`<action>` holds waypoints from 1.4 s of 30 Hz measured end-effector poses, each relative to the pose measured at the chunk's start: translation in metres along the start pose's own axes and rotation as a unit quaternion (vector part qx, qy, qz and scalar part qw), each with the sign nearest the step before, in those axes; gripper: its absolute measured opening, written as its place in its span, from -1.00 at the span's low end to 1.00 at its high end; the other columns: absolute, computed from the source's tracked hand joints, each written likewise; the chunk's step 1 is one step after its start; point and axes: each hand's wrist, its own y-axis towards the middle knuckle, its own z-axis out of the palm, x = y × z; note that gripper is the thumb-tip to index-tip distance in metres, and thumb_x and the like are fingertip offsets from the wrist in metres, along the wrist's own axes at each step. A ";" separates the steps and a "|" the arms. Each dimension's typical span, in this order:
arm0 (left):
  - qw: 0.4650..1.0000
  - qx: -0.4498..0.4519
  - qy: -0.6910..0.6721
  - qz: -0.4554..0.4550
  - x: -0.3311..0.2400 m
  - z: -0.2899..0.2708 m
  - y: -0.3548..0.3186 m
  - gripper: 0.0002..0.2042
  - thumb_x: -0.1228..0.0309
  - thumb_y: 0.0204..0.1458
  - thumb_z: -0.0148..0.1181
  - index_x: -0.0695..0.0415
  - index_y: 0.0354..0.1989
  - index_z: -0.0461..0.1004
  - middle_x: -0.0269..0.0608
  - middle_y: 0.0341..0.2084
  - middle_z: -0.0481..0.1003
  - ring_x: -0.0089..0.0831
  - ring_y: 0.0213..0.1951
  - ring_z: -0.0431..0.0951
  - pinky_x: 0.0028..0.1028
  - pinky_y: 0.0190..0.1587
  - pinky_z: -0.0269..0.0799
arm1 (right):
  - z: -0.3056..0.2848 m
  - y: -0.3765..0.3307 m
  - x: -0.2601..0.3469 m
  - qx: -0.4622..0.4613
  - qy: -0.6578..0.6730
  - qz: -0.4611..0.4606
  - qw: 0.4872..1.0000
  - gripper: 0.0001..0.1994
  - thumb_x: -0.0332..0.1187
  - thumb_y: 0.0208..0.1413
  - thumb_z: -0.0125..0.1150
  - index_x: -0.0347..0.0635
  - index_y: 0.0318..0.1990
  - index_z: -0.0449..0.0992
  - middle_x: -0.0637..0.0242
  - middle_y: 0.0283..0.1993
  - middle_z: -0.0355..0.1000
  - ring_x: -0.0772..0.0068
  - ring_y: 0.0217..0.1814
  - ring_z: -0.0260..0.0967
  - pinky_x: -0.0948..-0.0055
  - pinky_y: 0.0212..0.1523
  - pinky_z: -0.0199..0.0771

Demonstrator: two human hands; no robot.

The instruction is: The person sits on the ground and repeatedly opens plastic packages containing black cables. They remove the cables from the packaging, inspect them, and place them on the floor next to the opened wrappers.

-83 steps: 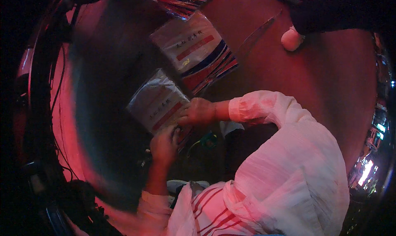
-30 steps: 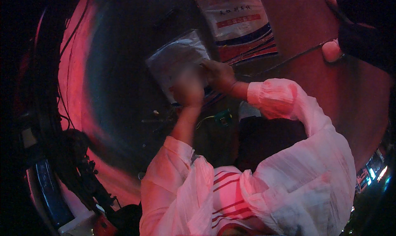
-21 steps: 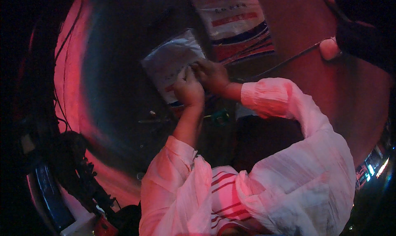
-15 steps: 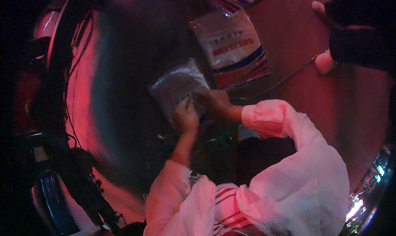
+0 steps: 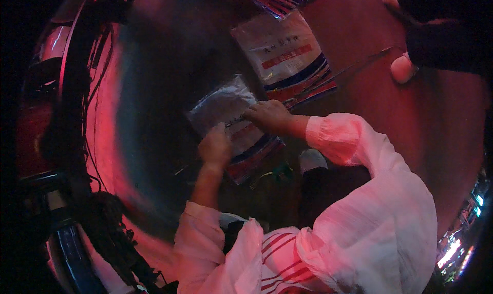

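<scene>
Left hand (image 5: 215, 146) and right hand (image 5: 268, 117), fingers curled, both grip one clear plastic packet (image 5: 226, 109) above a dim reddish surface (image 5: 411, 140).

Head-worn fisheye — steeply downward; close

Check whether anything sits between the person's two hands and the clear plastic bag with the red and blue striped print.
Nothing visible does. The left hand and the right hand both rest directly on the clear plastic bag with red and blue stripes. A second, similar striped bag lies apart, farther up the reddish surface.
</scene>
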 end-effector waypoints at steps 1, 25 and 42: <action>1.000 0.008 -0.010 0.008 -0.002 -0.001 -0.001 -0.78 0.27 0.00 0.05 0.05 -0.20 0.45 -0.15 -0.26 0.49 -0.14 -0.20 0.50 -0.18 -0.24 0.42 | -0.003 -0.001 0.002 0.008 -0.001 -0.004 1.000 -0.84 -0.31 -0.08 0.13 -0.05 -0.29 0.41 0.20 -0.35 0.43 0.14 -0.26 0.44 0.15 -0.37 0.42; 0.991 -0.058 -0.034 0.114 -0.014 0.037 -0.019 -0.89 0.36 -0.06 0.03 0.04 -0.37 0.44 -0.15 -0.41 0.49 -0.18 -0.34 0.52 -0.19 -0.35 0.41 | 0.002 -0.017 -0.043 0.014 -0.076 -0.169 0.983 -0.83 -0.28 -0.11 0.08 0.06 -0.30 0.45 0.36 -0.36 0.40 0.25 -0.30 0.40 0.27 -0.34 0.37; 0.901 -0.055 -0.425 0.063 -0.002 0.026 -0.032 -0.80 0.43 0.01 0.10 0.17 -0.20 0.51 -0.07 -0.29 0.51 -0.25 -0.23 0.53 -0.41 -0.19 0.38 | 0.008 -0.009 -0.035 -0.091 -0.018 -0.170 0.981 -0.78 -0.33 -0.14 0.13 0.04 -0.25 0.43 0.34 -0.27 0.37 0.25 -0.17 0.35 0.30 -0.16 0.33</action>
